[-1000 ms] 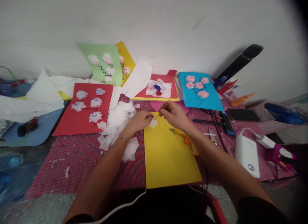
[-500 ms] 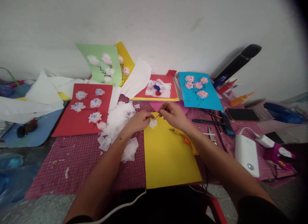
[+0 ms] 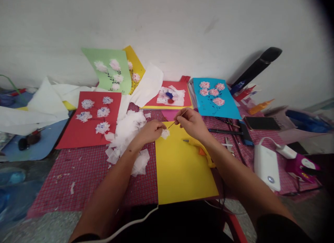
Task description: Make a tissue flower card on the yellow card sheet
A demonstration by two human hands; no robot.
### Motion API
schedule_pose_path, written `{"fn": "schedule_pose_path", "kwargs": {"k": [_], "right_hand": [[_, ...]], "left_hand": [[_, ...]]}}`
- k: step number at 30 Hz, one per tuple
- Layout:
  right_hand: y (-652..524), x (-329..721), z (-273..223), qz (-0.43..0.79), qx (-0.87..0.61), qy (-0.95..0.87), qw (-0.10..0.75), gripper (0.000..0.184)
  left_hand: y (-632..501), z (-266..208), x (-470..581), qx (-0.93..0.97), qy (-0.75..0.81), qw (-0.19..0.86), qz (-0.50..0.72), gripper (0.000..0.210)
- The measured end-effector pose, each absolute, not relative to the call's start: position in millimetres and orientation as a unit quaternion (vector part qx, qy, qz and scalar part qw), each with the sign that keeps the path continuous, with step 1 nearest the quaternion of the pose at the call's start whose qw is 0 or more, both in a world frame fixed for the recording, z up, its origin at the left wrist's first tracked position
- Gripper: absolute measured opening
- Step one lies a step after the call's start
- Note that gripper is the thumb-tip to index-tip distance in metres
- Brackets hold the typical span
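A thin dark stick (image 3: 171, 125) is pinched in my right hand (image 3: 192, 123), its lower tip pointing down toward a small white tissue-paper flower (image 3: 165, 133). That flower lies near the top left corner of a yellow sheet (image 3: 182, 177). My left hand (image 3: 151, 131) rests at the sheet's left edge, fingers curled together, fingertips right beside the flower. What those fingers hold, if anything, is hidden. Just left of this hand is a heap of white tissue squares (image 3: 127, 126). Under my right forearm, a yellow glue gun (image 3: 194, 142) lies on the sheet.
Flower pictures stand around: a red sheet (image 3: 69, 131) at left, a green one (image 3: 90, 56) behind, a blue one (image 3: 232, 109) at right. A paint-stained tissue (image 3: 177, 96) sits at the back. Pliers (image 3: 229, 145), a phone (image 3: 263, 123) and a white power bank (image 3: 266, 166) lie rightward.
My right hand has drawn slightly up and right, lifting the stick's tip away from the flower. My left hand has barely moved.
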State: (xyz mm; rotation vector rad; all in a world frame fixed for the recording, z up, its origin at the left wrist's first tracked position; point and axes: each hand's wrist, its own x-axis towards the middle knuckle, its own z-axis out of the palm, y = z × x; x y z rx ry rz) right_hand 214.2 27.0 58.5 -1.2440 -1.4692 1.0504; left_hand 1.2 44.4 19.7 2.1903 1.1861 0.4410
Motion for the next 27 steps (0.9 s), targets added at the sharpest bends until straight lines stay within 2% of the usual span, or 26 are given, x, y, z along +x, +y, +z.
{"fn": "schedule_pose_path", "kwargs": {"k": [13, 27], "right_hand": [[20, 214, 58, 0.407, -0.506, -0.580, 0.492, 0.004], [22, 206, 35, 0.378, -0.514, -0.652, 0.411, 0.008]], "left_hand": [[42, 22, -4, 0.800, 0.443, 0.337, 0.224, 0.034], [39, 23, -5, 0.790, 0.456, 0.321, 0.255, 0.026]]}}
